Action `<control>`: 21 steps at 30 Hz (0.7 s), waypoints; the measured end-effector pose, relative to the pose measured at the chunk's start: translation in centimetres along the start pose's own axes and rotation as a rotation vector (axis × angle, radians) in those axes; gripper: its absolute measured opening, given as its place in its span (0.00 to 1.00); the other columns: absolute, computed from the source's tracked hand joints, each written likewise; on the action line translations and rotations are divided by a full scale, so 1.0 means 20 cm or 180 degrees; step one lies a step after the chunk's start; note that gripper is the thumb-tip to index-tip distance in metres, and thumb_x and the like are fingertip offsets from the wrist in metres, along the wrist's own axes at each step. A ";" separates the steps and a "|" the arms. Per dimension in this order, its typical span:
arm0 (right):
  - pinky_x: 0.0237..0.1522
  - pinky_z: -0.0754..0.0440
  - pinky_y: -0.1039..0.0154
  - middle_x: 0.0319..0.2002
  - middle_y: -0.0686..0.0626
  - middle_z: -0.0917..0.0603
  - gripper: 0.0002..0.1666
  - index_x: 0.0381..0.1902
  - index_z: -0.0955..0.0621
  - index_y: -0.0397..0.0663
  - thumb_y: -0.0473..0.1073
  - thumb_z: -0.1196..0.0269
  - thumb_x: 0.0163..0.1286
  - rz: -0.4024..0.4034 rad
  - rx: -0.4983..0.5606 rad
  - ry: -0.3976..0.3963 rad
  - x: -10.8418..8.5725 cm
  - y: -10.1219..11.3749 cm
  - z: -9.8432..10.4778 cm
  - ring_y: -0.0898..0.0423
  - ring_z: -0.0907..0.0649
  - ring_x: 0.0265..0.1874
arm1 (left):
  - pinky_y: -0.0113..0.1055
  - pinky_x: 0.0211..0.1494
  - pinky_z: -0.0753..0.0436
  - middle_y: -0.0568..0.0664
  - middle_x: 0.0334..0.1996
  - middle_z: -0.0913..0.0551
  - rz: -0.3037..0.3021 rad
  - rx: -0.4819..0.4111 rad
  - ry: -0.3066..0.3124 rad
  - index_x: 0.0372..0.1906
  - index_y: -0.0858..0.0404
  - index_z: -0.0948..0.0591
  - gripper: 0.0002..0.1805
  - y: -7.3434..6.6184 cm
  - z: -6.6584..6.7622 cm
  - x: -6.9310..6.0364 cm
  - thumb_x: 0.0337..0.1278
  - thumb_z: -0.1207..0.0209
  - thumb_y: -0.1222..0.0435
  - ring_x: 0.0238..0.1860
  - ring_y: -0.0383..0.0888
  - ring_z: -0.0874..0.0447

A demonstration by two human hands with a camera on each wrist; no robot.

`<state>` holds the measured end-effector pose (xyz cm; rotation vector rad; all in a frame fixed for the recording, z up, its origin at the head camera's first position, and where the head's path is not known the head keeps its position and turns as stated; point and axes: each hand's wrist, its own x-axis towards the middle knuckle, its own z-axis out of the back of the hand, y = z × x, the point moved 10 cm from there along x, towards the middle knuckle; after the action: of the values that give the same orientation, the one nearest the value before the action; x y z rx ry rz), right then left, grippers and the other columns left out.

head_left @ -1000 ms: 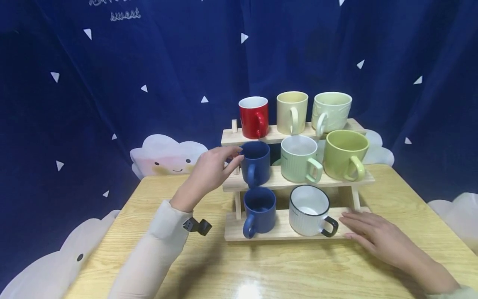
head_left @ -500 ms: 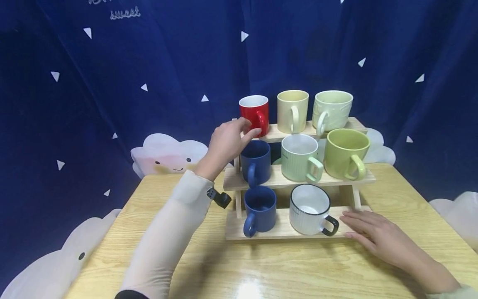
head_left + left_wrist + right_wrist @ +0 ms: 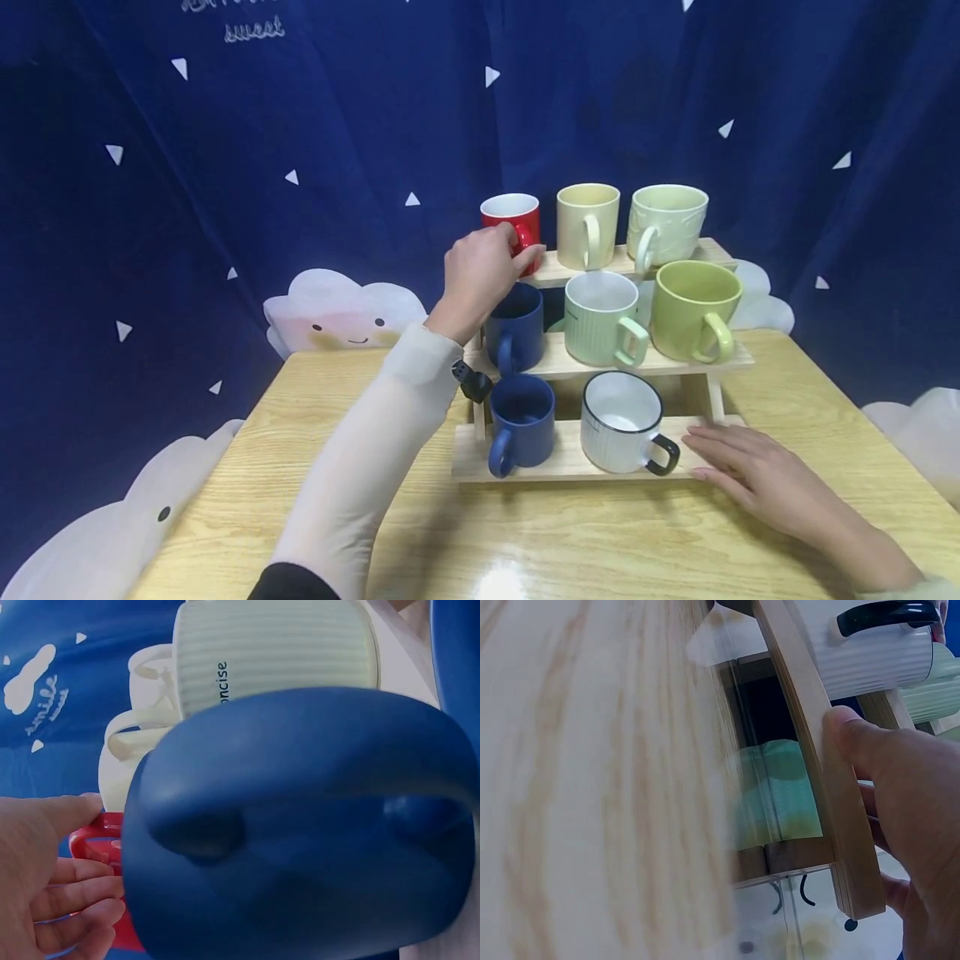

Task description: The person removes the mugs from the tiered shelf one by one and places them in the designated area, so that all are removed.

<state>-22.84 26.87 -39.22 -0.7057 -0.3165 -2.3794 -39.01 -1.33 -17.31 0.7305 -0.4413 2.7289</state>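
Note:
My left hand (image 3: 483,267) reaches to the top tier, at the red mug (image 3: 531,218). In the left wrist view, the thumb lies by the top of the red handle (image 3: 94,834); the other fingers lie below it, beside the mug. A dark blue mug (image 3: 300,900) covers much of that view. My right hand (image 3: 757,475) rests on the right end of the wooden rack's (image 3: 570,442) lowest tier, its fingers fairly straight. Its thumb touches the board's edge (image 3: 821,757) in the right wrist view. A white mug with black handle (image 3: 615,433) stands left of that hand.
Cream (image 3: 577,233) and pale embossed mugs (image 3: 678,225) share the top tier. Mint (image 3: 592,333) and olive-green mugs (image 3: 686,321) stand on the middle tier beside a blue mug (image 3: 525,333). Another blue mug (image 3: 534,442) stands low left. A blue curtain (image 3: 337,150) hangs behind the table (image 3: 330,467).
My left hand has moved up and right, from beside the middle-tier blue mug to the red mug's handle. My right hand has stayed on the rack, and the mugs have not moved.

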 end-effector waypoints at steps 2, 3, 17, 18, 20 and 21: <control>0.69 0.52 0.76 0.57 0.48 0.18 0.29 0.56 0.17 0.51 0.49 0.26 0.56 -0.0013 0.0006 0.0014 0.00 0.00 0.00 0.46 0.21 0.54 | 0.35 0.30 0.23 0.45 0.25 0.19 0.0019 0.0065 -0.0005 0.38 0.56 0.19 0.23 0.00 0.00 0.00 0.60 0.43 0.39 0.27 0.44 0.23; 0.69 0.52 0.76 0.57 0.48 0.18 0.29 0.57 0.17 0.51 0.49 0.27 0.56 -0.0021 0.0013 0.0022 -0.01 0.00 0.00 0.46 0.21 0.54 | 0.36 0.30 0.22 0.45 0.25 0.19 0.0016 0.0096 -0.0020 0.38 0.56 0.19 0.23 0.01 0.00 0.00 0.61 0.43 0.40 0.27 0.45 0.23; 0.70 0.51 0.73 0.56 0.48 0.18 0.29 0.57 0.18 0.50 0.50 0.27 0.57 -0.0075 -0.0020 0.0047 0.00 0.00 0.00 0.42 0.21 0.53 | 0.35 0.32 0.20 0.48 0.34 0.15 0.0365 -0.0421 0.0117 0.48 0.61 0.19 0.17 0.24 0.05 -0.03 0.63 0.42 0.53 0.29 0.44 0.21; 0.70 0.51 0.72 0.56 0.48 0.18 0.29 0.57 0.18 0.50 0.50 0.27 0.57 -0.0078 -0.0019 0.0051 0.00 0.00 0.00 0.42 0.21 0.53 | 0.34 0.32 0.20 0.49 0.36 0.15 0.0412 -0.0528 0.0169 0.49 0.61 0.19 0.17 0.25 0.05 -0.03 0.63 0.42 0.54 0.29 0.44 0.20; 0.70 0.51 0.73 0.56 0.47 0.18 0.29 0.57 0.18 0.50 0.50 0.27 0.57 -0.0078 -0.0015 0.0048 0.00 0.00 0.00 0.42 0.21 0.53 | 0.34 0.32 0.20 0.50 0.38 0.14 0.0496 -0.0760 0.0285 0.53 0.62 0.20 0.18 0.29 0.04 -0.03 0.64 0.42 0.56 0.31 0.44 0.20; 0.70 0.51 0.73 0.56 0.47 0.18 0.29 0.57 0.18 0.50 0.50 0.27 0.57 -0.0078 -0.0011 0.0049 0.00 0.00 0.00 0.43 0.21 0.54 | 0.34 0.32 0.20 0.51 0.39 0.14 0.0522 -0.0873 0.0342 0.54 0.63 0.20 0.19 0.30 0.03 -0.03 0.64 0.43 0.57 0.32 0.44 0.19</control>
<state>-22.89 26.85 -39.27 -0.6883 -0.3163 -2.4079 -40.36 -7.21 -18.34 0.4927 -0.8633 2.7590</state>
